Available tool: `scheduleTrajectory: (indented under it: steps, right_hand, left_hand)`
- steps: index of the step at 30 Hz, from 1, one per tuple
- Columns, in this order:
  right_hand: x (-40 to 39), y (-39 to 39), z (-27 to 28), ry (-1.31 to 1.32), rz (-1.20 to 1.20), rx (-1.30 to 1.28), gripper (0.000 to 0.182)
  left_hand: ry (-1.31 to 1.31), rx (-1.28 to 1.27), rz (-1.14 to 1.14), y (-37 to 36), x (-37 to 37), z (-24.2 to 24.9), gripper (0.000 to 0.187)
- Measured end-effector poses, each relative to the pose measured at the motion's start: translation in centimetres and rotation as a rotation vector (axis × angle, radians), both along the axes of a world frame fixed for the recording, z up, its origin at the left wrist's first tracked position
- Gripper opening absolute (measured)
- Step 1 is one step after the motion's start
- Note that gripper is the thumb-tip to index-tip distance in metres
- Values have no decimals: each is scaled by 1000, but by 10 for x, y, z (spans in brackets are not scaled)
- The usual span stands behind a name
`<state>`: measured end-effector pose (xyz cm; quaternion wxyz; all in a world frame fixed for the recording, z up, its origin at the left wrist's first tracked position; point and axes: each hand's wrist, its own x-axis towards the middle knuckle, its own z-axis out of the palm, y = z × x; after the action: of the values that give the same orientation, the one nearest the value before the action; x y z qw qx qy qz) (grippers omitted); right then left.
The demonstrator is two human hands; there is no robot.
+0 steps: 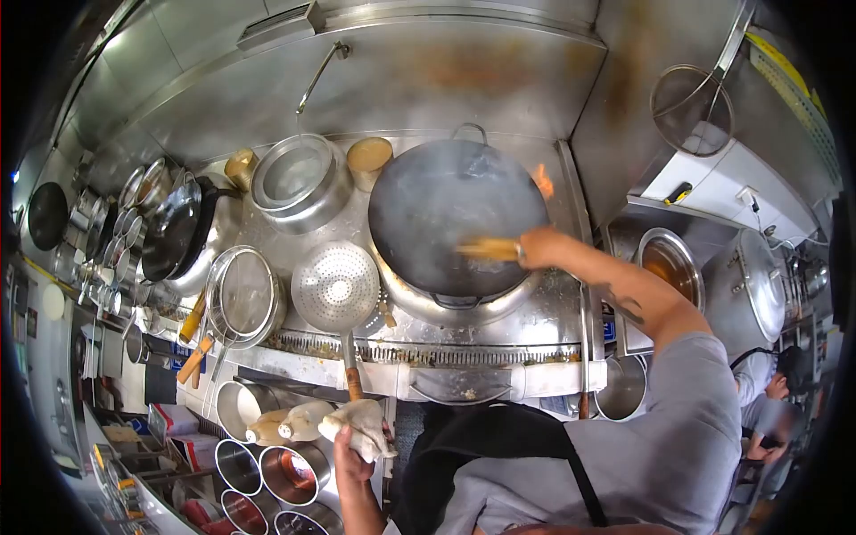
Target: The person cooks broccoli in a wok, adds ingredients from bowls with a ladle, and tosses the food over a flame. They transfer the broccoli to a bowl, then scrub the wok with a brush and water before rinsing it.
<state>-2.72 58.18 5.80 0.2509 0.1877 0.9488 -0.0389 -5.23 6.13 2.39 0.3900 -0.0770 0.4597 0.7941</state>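
Note:
A large dark wok [419, 192] sits on the burner, with haze rising over it. My right hand [540, 248] reaches over its right side, fingers closed around a bamboo wok brush [486, 247] whose bristles point left into the wok. Down at the front of the stove, my left hand [350, 456] grips a crumpled white cloth [361, 421]. Just above the cloth is the wooden handle end of a perforated skimmer [335, 285], which lies left of the wok with its bowl on the stove top.
Flame [542, 181] shows at the wok's right rim. Left stand a steel pot with a strainer [301, 183] and a mesh sieve over another pot [245, 294]. Squeeze bottles [306, 419] and several tubs [294, 473] crowd below. Another person [765, 392] is at far right.

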Motion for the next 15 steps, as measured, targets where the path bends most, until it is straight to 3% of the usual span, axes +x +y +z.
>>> scheduleTrajectory:
  steps: [1, 3, 6, 9, 11, 13, 15]
  right_hand:
    - [-12, 13, -6, -1, -5, 3, 36]
    - [-43, 30, -39, 204, -231, 149, 34]
    - [-40, 2, -78, 287, -196, 140, 34]
    - [22, -17, -7, 188, -18, -57, 30]
    - [39, 2, 22, 139, -53, 27, 32]
    - [27, 37, -4, 221, -149, 201, 32]
    - [-16, 57, -42, 370, -201, 182, 38]
  left_hand:
    - [-1, 3, -5, 3, 0, 5, 74]
    - [22, 66, -23, 8, 1, 10, 74]
    - [16, 55, -13, 11, 1, 12, 73]
    - [2, 54, 7, 0, -5, 6, 73]
    - [32, 90, 8, -13, -6, 1, 73]
    - [26, 60, 35, -17, -5, 4, 74]
    - [9, 95, 0, -11, -5, 8, 75]
